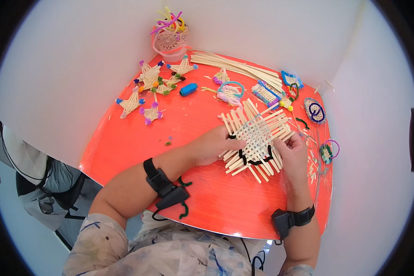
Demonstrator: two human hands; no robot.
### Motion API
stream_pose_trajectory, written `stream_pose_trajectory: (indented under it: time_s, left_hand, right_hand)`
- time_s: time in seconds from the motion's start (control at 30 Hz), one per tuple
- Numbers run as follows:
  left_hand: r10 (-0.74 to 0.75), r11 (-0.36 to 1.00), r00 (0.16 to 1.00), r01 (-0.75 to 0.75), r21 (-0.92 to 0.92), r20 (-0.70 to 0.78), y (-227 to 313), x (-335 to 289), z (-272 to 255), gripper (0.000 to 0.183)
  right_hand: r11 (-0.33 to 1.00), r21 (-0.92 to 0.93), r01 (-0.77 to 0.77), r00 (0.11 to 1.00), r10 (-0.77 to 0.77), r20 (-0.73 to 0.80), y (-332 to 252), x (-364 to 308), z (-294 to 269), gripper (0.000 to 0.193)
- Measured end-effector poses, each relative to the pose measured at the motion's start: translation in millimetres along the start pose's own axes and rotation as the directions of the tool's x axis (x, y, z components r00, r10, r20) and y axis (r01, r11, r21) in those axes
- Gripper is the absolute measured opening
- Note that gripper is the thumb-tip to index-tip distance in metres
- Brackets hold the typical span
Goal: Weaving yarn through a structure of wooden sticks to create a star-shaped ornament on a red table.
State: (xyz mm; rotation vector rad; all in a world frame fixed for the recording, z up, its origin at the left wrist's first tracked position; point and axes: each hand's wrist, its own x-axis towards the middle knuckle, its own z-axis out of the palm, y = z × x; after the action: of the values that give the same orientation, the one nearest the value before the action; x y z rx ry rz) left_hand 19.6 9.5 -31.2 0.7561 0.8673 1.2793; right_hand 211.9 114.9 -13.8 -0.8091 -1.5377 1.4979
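Observation:
A woven mat of pale bamboo strips (256, 136), its loose strip ends sticking out all round, is held up over the red table. My left hand (216, 146) grips its left side, the thumb lying on top of the weave. At the right edge, my right hand (292, 151) has thumb and forefinger pinched together on the strips; whether a pipe cleaner is also between them I cannot tell. A black pipe cleaner (254, 163) threads in and out along the mat's near edge. More black shows beside my left fingers.
Pipe-cleaner-tipped star weavings (129, 103) lie at the far left, near a blue cylinder (188, 89). A pink basket of pipe cleaners (170, 41) stands behind. Loose strips (234, 65) and small woven pieces (267, 93) line the back. Green pipe cleaner bits (184, 210) lie by the front edge.

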Motion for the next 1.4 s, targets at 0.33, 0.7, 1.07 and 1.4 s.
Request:
stream_pose_trajectory:
  time_s: [0.33,0.7,1.07,1.4]
  left_hand:
    - [0.095,0.966,0.994,-0.080,0.246,-0.048,-6,8,0,0.037]
    - [0.043,0.996,0.995,-0.037,-0.075,0.092,21,-5,-29,0.058]
    - [0.132,0.715,0.987,-0.028,0.698,-0.095,19,1,-14,0.045]
    - [0.150,0.786,0.971,-0.002,0.618,-0.188,9,2,-20,0.035]
  right_hand:
    - [0.987,-0.127,0.103,0.995,-0.103,0.007,6,0,-8,0.009]
    - [0.980,0.019,-0.199,0.952,0.188,0.242,7,3,-15,0.015]
    - [0.901,-0.429,-0.068,0.925,0.218,0.310,17,7,-22,0.019]
    - [0.917,-0.395,-0.047,0.962,0.148,0.228,12,6,-14,0.045]
